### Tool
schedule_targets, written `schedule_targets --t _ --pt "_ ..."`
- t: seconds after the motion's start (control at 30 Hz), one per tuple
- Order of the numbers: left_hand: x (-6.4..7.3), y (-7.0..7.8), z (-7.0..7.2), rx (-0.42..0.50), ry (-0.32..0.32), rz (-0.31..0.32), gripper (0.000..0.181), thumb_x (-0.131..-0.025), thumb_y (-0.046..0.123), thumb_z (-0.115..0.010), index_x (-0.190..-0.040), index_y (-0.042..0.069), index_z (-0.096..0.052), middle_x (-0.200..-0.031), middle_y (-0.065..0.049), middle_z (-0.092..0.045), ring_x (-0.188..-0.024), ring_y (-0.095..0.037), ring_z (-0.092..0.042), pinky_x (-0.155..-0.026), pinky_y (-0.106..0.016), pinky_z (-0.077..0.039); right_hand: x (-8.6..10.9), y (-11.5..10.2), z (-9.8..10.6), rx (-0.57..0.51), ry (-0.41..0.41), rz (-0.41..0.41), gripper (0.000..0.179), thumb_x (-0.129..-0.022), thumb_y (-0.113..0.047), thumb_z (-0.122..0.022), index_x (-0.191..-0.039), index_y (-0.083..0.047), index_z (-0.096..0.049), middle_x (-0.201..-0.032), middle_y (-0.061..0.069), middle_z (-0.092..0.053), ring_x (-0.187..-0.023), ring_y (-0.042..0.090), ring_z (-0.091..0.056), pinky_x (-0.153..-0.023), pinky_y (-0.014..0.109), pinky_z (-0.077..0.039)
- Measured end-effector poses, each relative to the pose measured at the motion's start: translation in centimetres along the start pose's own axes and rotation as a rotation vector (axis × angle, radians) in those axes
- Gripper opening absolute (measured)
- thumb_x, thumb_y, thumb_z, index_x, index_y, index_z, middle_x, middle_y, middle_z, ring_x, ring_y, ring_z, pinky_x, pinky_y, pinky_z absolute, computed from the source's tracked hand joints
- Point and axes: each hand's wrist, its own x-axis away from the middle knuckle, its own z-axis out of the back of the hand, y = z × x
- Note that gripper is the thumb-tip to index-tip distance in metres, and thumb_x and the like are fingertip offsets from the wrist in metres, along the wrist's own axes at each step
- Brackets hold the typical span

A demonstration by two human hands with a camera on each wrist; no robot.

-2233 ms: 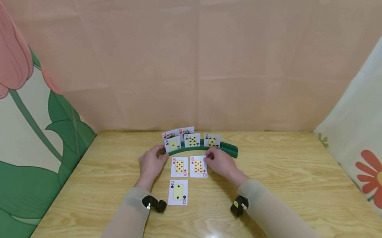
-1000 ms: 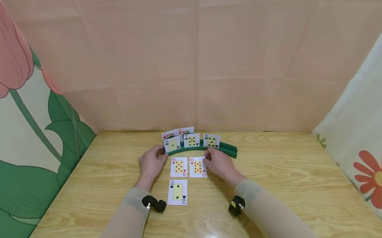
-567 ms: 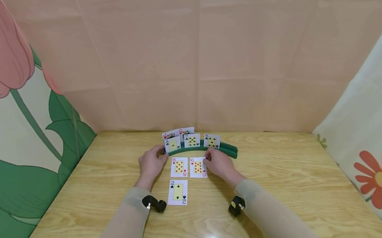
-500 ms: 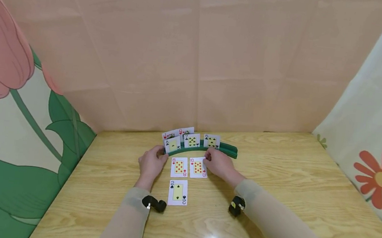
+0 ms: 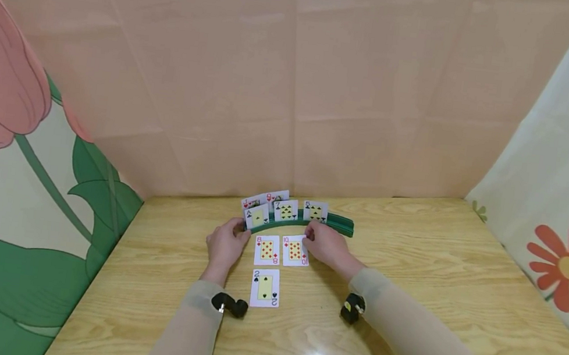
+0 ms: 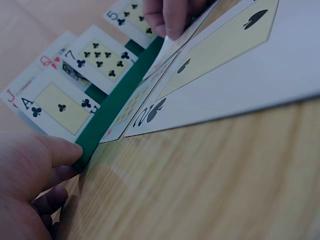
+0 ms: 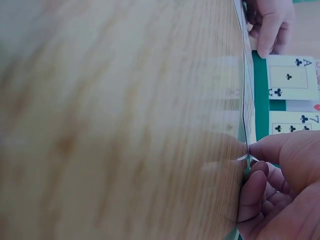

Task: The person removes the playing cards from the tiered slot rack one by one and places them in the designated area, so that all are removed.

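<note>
My left hand pinches the left end of a curved green card holder, its thumb on the front face in the left wrist view. At the upper right corner of the ten of diamonds, my right hand pinches the card, with that edge raised a little in the left wrist view. Standing in the holder's front are the ace of clubs, seven of clubs and five of clubs. Behind them, the jack and queen of hearts are partly hidden.
The eight of diamonds lies face up left of the ten. Nearer me is the two of spades, flat on the wooden table. A pinkish cloth hangs behind the table, with flower-patterned cloths at both sides.
Since the oldest frame, my right forearm has shifted slightly left. Both hands keep their grips, and the cards and holder stay in place.
</note>
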Motion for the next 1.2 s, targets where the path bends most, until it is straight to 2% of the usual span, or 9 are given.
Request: schedule_targets --t 0.53,0.9,1.07,1.2 --pt "-0.16 -0.23 -0.04 -0.006 -0.006 0.011 0.035 -0.103 0.025 -0.080 -0.136 0.014 -0.076 -0.128 -0.005 -0.079 -0.120 -0.035 -0.068 -0.111 -0.058 -0.033 -0.38 -0.02 -0.17 -0.003 -0.007 -0.013 0.012 -0.105 -0.020 -0.074 -0.112 -0.013 -0.067 -0.098 0.003 -0.068 -0.088 0.023 -0.061 -0.079 0.038 -0.052" --pt "-0.45 -0.63 -0.17 -0.006 0.002 0.001 0.032 -0.104 0.024 -0.080 -0.134 0.013 -0.076 -0.124 -0.005 -0.080 -0.118 -0.035 -0.068 -0.111 -0.059 -0.033 -0.32 0.11 -0.19 0.019 0.015 0.048 0.011 -0.106 -0.019 -0.071 -0.113 -0.012 -0.066 -0.097 0.002 -0.068 -0.083 0.021 -0.060 -0.075 0.037 -0.051" --pt "-0.36 -0.57 -0.09 -0.003 -0.002 0.008 0.033 -0.104 0.024 -0.080 -0.135 0.013 -0.076 -0.126 -0.005 -0.079 -0.121 -0.035 -0.068 -0.112 -0.059 -0.032 0.00 0.16 -0.08 -0.027 0.025 0.059 0.011 -0.107 -0.019 -0.070 -0.115 -0.011 -0.068 -0.099 0.004 -0.070 -0.082 0.020 -0.062 -0.072 0.037 -0.052" --pt "-0.18 -0.50 0.02 0.002 -0.007 0.013 0.034 -0.104 0.025 -0.080 -0.135 0.014 -0.076 -0.126 -0.005 -0.079 -0.122 -0.035 -0.068 -0.112 -0.059 -0.032 0.49 0.37 -0.05 -0.140 0.026 0.025 0.015 -0.110 -0.022 -0.068 -0.121 -0.011 -0.067 -0.098 0.005 -0.068 -0.078 0.020 -0.061 -0.068 0.035 -0.051"
